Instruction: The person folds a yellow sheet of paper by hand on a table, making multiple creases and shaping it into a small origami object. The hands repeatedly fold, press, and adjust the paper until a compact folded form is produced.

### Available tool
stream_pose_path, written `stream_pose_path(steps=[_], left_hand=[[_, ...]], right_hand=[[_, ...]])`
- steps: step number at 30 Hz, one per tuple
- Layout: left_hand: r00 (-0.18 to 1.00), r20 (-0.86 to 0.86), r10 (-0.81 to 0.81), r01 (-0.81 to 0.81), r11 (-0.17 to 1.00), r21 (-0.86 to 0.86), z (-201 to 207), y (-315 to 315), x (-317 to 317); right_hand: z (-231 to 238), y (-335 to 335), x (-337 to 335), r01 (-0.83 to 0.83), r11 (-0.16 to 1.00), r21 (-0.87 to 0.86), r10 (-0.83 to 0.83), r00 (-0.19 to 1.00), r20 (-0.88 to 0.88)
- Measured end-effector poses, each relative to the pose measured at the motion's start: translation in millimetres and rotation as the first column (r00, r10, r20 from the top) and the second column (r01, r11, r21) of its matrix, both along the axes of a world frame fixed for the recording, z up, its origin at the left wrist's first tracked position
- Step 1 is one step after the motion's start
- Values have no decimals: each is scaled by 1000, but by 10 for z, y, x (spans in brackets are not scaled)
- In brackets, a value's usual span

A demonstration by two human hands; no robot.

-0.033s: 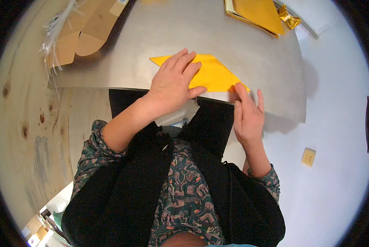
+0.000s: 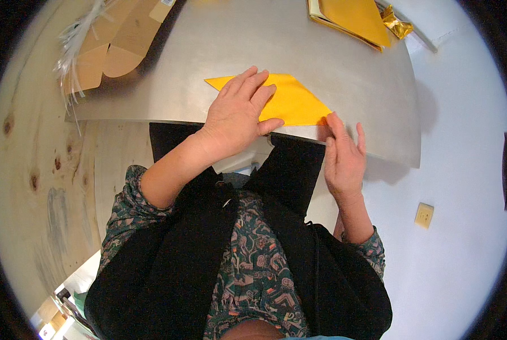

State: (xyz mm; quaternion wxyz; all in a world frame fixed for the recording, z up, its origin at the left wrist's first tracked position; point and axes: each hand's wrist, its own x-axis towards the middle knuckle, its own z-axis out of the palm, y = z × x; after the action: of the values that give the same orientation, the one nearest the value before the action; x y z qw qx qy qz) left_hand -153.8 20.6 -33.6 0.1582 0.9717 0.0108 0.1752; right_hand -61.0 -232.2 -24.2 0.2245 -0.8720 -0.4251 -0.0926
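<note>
- At the far left, flattened brown cardboard pieces [image 2: 109,48] lay on the left end of the grey table [image 2: 230,39], with pale shredded strips [image 2: 75,42] trailing off beside them.
- The left hand [image 2: 239,110] lay flat, palm down, fingers spread wide and gripping nothing, pressing on the left half of the yellow folded paper [image 2: 296,105].
- That paper lay flat near the table's near edge, a long pointed shape with its tips to left and right.
- The right hand [image 2: 344,161] stood open, fingers straight and close together, its fingertips [image 2: 332,120] touching the paper's right tip at the table edge; it held nothing.
- Further back on the right, a stack of yellow sheets [image 2: 352,17] rested on the table, with a gold foil wrapper [image 2: 398,25] just beside it.
</note>
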Motion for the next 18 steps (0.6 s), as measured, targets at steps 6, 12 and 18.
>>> stream_pose_path(steps=[6, 12, 18], left_hand=[[1000, 25, -1, 1, 1000, -2, -8, -6, -4], [999, 45, 27, -28, 1000, 10, -60, 0, -12], [995, 100, 31, -30, 999, -16, -90, -7, 4]], right_hand=[[100, -148, 101, 105, 994, 0, -105, 994, -16], [436, 326, 175, -130, 991, 13, 127, 985, 118], [225, 1018, 237, -251, 956, -154, 257, 966, 24]])
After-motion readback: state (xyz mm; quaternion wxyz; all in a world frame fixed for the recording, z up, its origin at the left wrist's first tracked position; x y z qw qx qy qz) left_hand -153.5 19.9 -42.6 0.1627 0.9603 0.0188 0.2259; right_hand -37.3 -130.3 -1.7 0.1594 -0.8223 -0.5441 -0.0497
